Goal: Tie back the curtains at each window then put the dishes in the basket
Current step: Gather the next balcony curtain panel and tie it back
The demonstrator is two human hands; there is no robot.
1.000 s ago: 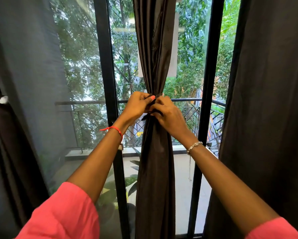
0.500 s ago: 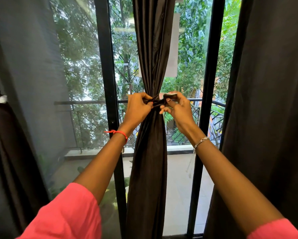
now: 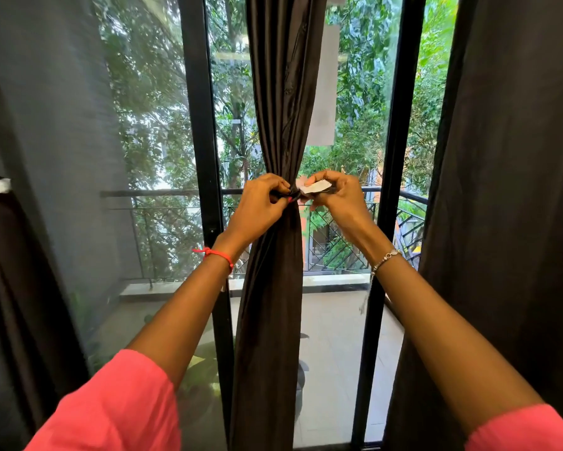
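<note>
A dark brown curtain (image 3: 280, 92) hangs gathered into a narrow bundle in front of the glass door. A dark tie-back strap (image 3: 295, 192) cinches it at hand height. My left hand (image 3: 260, 206) pinches the strap's left end against the bundle. My right hand (image 3: 337, 198) holds the strap's right end, where a small white tag (image 3: 316, 186) shows between the fingers. No dishes or basket are in view.
Black door frames (image 3: 202, 125) stand left and right of the bundle. A wide dark curtain (image 3: 514, 190) hangs loose at the right. Another dark curtain (image 3: 13, 288) is at the far left beside a sheer grey one (image 3: 52, 125). A balcony railing lies beyond the glass.
My hands, close together on the bundle a second ago, have pulled apart sideways with the strap's ends. The white tag now shows in my right hand and the bundle looks tighter.
</note>
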